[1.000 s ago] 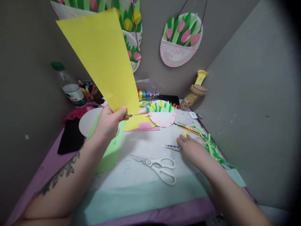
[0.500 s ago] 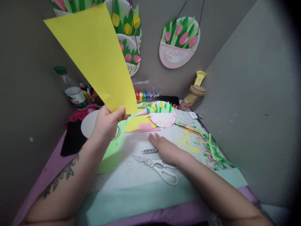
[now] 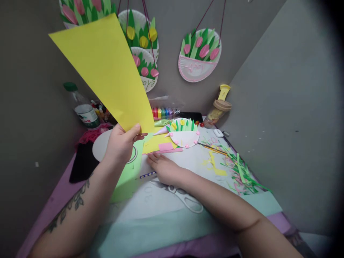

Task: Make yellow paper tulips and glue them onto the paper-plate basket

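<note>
Above the left grip [image 3: 121,142], yellow sheet [image 3: 104,71], seemingly corner-pinched.

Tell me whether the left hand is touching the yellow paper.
Touching. Head view: the left hand pinches the yellow paper at its lower corner.

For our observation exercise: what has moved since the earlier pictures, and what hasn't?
The right hand swept left from the green scraps, the pen moving with it, to the pink paper. The left hand still holds up the yellow sheet; the scissors stayed.

Dim, perhaps soft; dark vignetted corners
</note>
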Demonstrator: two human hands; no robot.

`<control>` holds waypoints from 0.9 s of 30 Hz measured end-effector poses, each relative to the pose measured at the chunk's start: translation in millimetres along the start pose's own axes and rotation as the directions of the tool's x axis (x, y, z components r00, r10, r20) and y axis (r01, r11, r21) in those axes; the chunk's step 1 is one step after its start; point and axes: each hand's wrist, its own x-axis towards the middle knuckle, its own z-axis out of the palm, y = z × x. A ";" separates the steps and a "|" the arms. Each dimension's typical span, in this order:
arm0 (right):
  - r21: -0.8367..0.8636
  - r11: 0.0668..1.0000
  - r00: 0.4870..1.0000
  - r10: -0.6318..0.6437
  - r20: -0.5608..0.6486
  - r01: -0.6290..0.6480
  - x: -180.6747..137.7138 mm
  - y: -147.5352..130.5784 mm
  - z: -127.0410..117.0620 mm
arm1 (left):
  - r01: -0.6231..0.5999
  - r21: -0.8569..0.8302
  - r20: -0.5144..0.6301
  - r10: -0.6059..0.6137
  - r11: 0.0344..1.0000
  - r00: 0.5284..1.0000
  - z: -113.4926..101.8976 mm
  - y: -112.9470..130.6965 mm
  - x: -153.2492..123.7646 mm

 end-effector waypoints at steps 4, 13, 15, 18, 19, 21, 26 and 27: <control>-0.017 0.991 0.989 0.133 0.061 -0.132 -19.5 19.5 1.4 | -0.008 0.000 0.002 0.008 1.000 1.000 -1.1 3.1 -0.1; -0.172 0.739 0.748 0.663 0.022 -0.651 -109.7 65.8 -5.0 | 0.030 -0.015 0.012 -0.030 0.999 0.999 1.6 -2.3 1.1; -0.121 0.843 0.847 0.530 0.029 -0.523 -102.5 51.6 -5.1 | 0.036 -0.022 0.015 -0.035 0.999 0.999 3.1 -2.7 0.4; 0.018 0.971 0.968 0.236 0.080 -0.238 -92.5 38.4 -3.5 | 0.043 -0.031 0.013 -0.043 0.999 0.999 4.4 -0.9 -1.7; 0.044 0.972 0.970 0.224 0.096 -0.229 -93.5 39.8 -2.8 | 0.043 -0.035 0.013 -0.043 0.998 0.999 4.5 0.2 -2.4; 0.031 0.919 0.915 0.387 0.110 -0.393 -103.7 50.1 -1.8 | 0.039 -0.044 0.015 -0.039 0.998 0.999 4.3 2.5 -3.3; 0.049 0.780 0.782 0.623 0.024 -0.623 -138.3 67.1 -2.8 | 0.054 -0.049 0.004 -0.054 0.997 0.999 6.1 2.7 -0.8; 0.093 0.837 0.842 0.539 0.033 -0.540 -139.9 63.8 -2.4 | 0.064 -0.048 0.003 -0.064 0.997 0.998 7.4 1.7 -0.2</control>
